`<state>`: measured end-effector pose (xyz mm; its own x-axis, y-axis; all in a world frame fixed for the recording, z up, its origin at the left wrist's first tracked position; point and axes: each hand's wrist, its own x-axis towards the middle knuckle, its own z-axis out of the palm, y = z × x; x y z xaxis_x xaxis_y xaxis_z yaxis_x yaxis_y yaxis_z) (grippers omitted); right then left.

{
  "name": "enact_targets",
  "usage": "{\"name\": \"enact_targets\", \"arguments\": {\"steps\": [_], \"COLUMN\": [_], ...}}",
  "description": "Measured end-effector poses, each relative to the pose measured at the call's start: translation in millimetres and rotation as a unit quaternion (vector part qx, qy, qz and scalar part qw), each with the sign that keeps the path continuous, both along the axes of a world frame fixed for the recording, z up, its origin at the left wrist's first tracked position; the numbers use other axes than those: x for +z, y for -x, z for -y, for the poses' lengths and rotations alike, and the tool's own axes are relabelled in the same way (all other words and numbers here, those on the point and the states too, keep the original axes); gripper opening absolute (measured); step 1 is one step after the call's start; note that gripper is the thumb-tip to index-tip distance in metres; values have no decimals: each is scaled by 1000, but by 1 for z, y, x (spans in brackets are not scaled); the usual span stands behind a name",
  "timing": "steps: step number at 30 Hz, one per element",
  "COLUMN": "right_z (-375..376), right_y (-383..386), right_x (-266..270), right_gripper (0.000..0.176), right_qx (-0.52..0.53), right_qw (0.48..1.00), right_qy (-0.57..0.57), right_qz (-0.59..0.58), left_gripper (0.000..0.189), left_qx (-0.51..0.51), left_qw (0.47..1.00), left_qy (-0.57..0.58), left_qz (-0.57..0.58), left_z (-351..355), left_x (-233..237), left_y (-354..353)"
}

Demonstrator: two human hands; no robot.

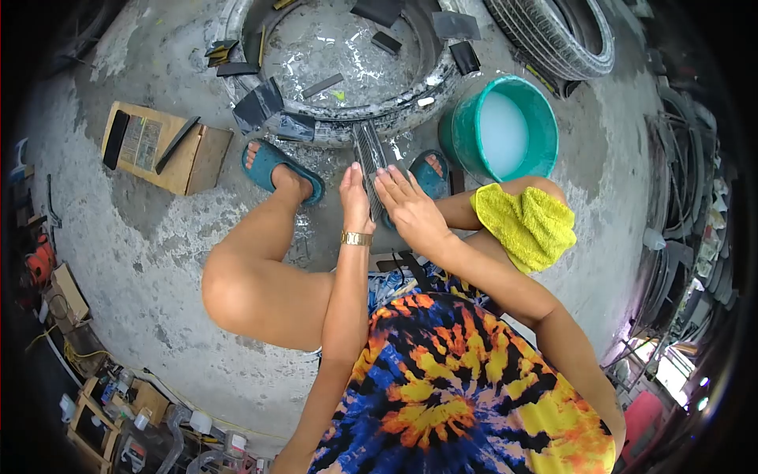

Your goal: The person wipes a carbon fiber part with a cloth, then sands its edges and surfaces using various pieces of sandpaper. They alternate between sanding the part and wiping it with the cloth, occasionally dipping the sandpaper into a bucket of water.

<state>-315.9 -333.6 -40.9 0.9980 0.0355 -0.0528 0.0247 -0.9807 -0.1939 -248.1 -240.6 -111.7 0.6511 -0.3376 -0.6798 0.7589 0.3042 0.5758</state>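
Note:
A long, narrow dark strip (369, 150) with a wet, shiny surface, which looks like rubber, lies between my hands. Its far end reaches the near side of a worn tyre (328, 130) on the floor. My left hand (355, 201), below a gold watch, holds the strip along its left side; part of its grip is hidden. My right hand (410, 207) lies over the strip from the right, fingers stretched out and touching it. A yellow-green cloth (525, 225) is draped over my right knee.
A green bucket (545, 126) of cloudy liquid stands right of the tyre. Several dark rubber pieces (259, 104) lie on the tyre. A wooden box (178, 146) stands left. Another tyre (545, 35) lies at upper right; tools and containers (134, 426) fill the lower left.

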Motion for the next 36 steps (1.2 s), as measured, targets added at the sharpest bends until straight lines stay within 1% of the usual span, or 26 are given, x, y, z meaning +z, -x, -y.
{"name": "enact_targets", "arguments": {"steps": [2, 3, 5, 6, 7, 8, 9, 10, 12, 13, 16, 17, 20, 22, 24, 25, 27, 28, 29, 30, 32, 33, 36], "right_z": [7, 7, 6, 0, -9, -11, -8, -1, 10, 8, -1, -1, 18, 10, 0, -3, 9, 15, 18, 13, 12, 9, 14], "right_y": [-9, -16, -33, -20, 5, 16, 16, 12, -26, -28, 10, 18, -21, -19, 12, 19, -6, -25, -46, -42, -47, -31, -30], "right_x": [-8, -13, -19, -12, -2, 4, 2, -6, -3, -15, 0, -3, -14, -20, -13, -10, -19, -27, -34, -35, -34, -28, -25], "right_gripper": [53, 53, 52, 52, 51, 50, 49, 49, 50, 50, 45, 45, 48, 51, 49, 49, 48, 48, 47, 47, 45, 45, 47], "right_qx": [-4, -7, -30, -30, -17, -4, 1, -2, 8, 6, 35, 27, 12, -2, -8, -5, -11, -18, -34, -34, -52, -37, -22], "right_qw": [999, 998, 999, 999, 999, 999, 1000, 1000, 997, 997, 998, 999, 999, 999, 999, 999, 999, 1000, 999, 999, 997, 998, 999], "right_qy": [-11, -15, 42, 44, 24, 5, -7, -8, 62, 68, 50, 13, 32, 35, -36, -50, -33, -17, -12, -16, -28, -27, -12], "right_qz": [-50, -54, -17, -11, -21, -33, -17, -23, -47, -24, -15, -11, -6, -7, 0, 0, 2, 3, 29, 23, 40, 37, 26], "left_gripper": [30, 30, 25, 24, 24, 24, 24, 24, 24, 25, 26, 26, 26, 26, 28, 29, 30, 32, 33, 33, 38, 43, 44], "left_qx": [2, 0, 12, 19, 22, 26, 24, 18, 10, 13, 16, 16, 21, 7, 5, 3, -2, 0, 2, 2, -23, -21, -22], "left_qw": [1000, 1000, 1000, 999, 1000, 1000, 1000, 1000, 1000, 1000, 1000, 1000, 1000, 1000, 1000, 1000, 1000, 1000, 999, 1000, 989, 995, 993], "left_qy": [-16, -20, -28, -28, -21, -18, -10, -5, -8, -4, -16, -18, 2, -20, -11, 1, 7, -2, -11, -15, -124, -85, -77], "left_qz": [-1, -5, -3, 3, 0, 2, 7, 8, 13, 8, 14, 19, 9, 7, 4, 0, -6, 15, 32, 26, 75, 51, 87], "left_z": [-1, -2, -2, 0, 1, 4, 4, 2, 1, 0, 2, 3, 2, 0, 0, -1, -1, 0, 0, -2, 3, 3, 5], "left_x": [4, 3, 2, 3, 4, 5, 4, 3, -5, -7, -1, -3, -6, 1, 0, -8, -24, -31, -35, -30, -19, -18, -19], "left_y": [5, 9, 7, 3, 2, -1, 0, 5, 7, 7, 1, 1, 8, 4, 4, 5, 9, 9, 12, 18, 14, 13, 13]}}
